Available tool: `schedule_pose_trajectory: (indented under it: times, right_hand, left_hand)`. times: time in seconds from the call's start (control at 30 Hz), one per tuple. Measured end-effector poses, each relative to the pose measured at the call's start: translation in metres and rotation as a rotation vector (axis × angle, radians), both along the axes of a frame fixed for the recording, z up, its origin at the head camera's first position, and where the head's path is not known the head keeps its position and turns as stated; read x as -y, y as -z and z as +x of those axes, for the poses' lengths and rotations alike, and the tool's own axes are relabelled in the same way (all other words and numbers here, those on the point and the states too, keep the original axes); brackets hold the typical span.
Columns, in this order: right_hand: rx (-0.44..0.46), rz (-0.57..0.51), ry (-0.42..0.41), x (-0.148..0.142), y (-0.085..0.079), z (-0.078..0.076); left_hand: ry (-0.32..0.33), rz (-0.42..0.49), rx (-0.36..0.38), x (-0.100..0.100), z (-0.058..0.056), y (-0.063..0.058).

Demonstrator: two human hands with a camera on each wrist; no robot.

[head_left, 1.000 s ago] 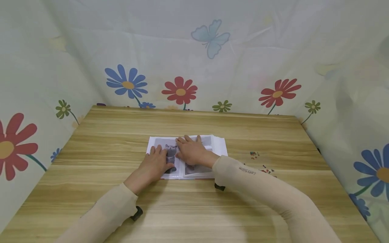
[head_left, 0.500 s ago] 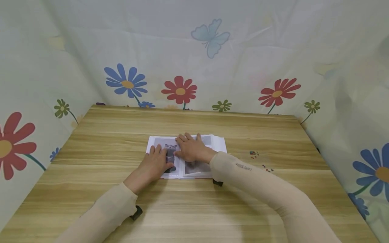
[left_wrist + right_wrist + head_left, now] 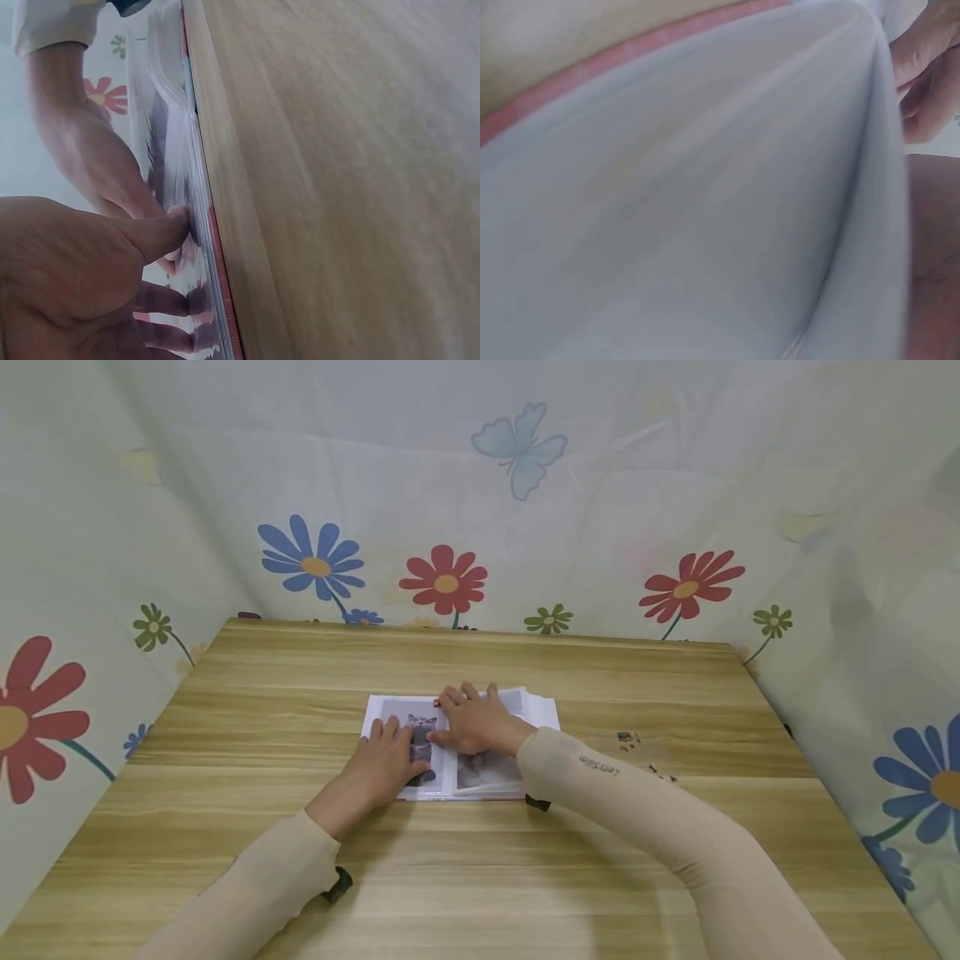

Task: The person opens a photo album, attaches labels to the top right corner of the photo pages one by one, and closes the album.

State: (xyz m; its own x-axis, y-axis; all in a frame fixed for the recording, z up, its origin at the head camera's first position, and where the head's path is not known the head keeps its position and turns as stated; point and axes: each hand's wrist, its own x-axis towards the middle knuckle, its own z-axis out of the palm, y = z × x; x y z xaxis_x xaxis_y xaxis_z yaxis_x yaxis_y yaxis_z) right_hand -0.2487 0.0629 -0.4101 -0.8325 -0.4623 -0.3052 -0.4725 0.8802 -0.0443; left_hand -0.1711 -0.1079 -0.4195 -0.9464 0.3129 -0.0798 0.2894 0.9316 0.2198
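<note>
A photo album (image 3: pixel 450 781) lies spread on the table, with a grey cat photo (image 3: pixel 422 720) on its left page and another grey picture (image 3: pixel 491 772) on its right page. My left hand (image 3: pixel 384 762) rests on the left page, fingers extended over the photo. Across the middle fold, my right hand (image 3: pixel 480 725) touches the pages with fingers spread, its thumb near the cat. A tiny red piece (image 3: pixel 437 702) shows beside its fingertips; I cannot tell its kind. In the right wrist view, a raised white page (image 3: pixel 705 210) hides most of that hand.
Tiny colourful pieces, perhaps stickers, (image 3: pixel 626 739) lie right of the album, some partly behind my right sleeve (image 3: pixel 622 793). A flower-printed cloth (image 3: pixel 600 527) hangs around the wooden table (image 3: pixel 450 877).
My right hand has shifted slightly away from me along the middle fold, and its forearm a little to the left. The red piece by its fingertips shows more plainly. My left hand stays put.
</note>
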Motion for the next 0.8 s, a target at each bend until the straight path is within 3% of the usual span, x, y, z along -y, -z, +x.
schedule_pose_trajectory:
  times: [0.23,0.37,0.53,0.8]
  right_hand:
    - [0.054,-0.071,0.063,-0.001,-0.003,-0.009]
    - [-0.006,-0.116,0.057,0.004,-0.005,0.005]
    - [-0.044,-0.037,0.000,0.006,0.002,0.025]
    - [-0.060,-0.017,0.008,0.008,0.006,0.025]
  left_hand:
    - [0.001,-0.001,0.013,0.000,-0.001,0.000]
    - [0.005,0.000,-0.002,-0.001,0.000,0.000]
    - [0.006,0.001,0.004,-0.002,0.000,-0.001]
    - [0.005,0.000,0.009,-0.001,0.000,-0.003]
